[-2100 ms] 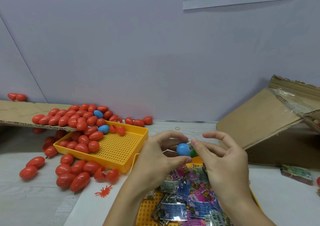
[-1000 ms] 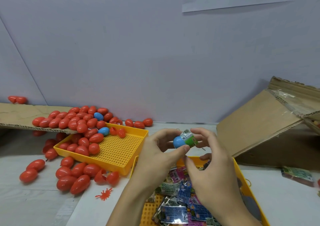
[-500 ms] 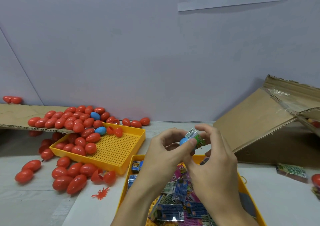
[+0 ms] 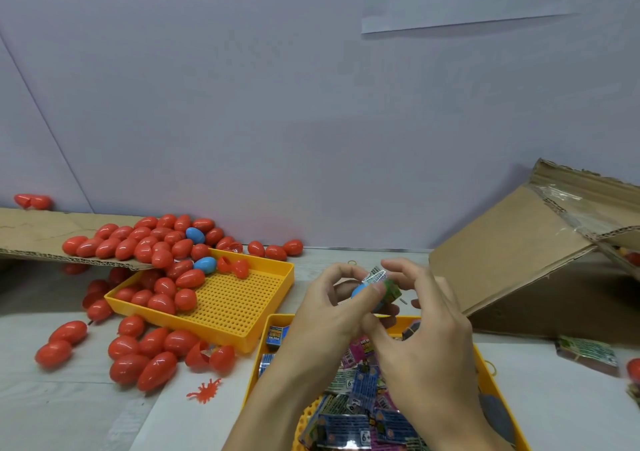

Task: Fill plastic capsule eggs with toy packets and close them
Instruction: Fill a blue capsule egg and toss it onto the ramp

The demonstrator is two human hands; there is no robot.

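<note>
Fingertips (image 4: 375, 288) of the left hand (image 4: 332, 315) pinch the small blue plastic capsule egg (image 4: 360, 293), thumb laid across its front. The right hand (image 4: 426, 326) curls its fingers round the crumpled green-and-silver toy packet (image 4: 386, 282), pressing it at the egg's open end.

Packet lies at about two o'clock from the blue egg, touching it and sticking out of it up and to the right. The egg's long axis seems to run from eight o'clock to two o'clock, though fingers hide most of it. Whether a second shell half is held I cannot tell. My judgement: the packet needs pushing along that axis, and the right hand is the nearer one to do it.

Below the hands, at six o'clock, the near yellow plastic tray (image 4: 485, 364) holds a heap of coloured foil packets (image 4: 360, 416). At nine o'clock a second yellow perforated tray (image 4: 239, 312) holds red plastic eggs (image 4: 162, 301), with bare grid on its right half, room to set a closed egg down. More red eggs lie loose on the table around it. At ten o'clock, farther off, a flat cardboard sheet (image 4: 31, 232) carries another heap. At three o'clock a tilted cardboard box flap (image 4: 512, 242) stands near the right hand.
</note>
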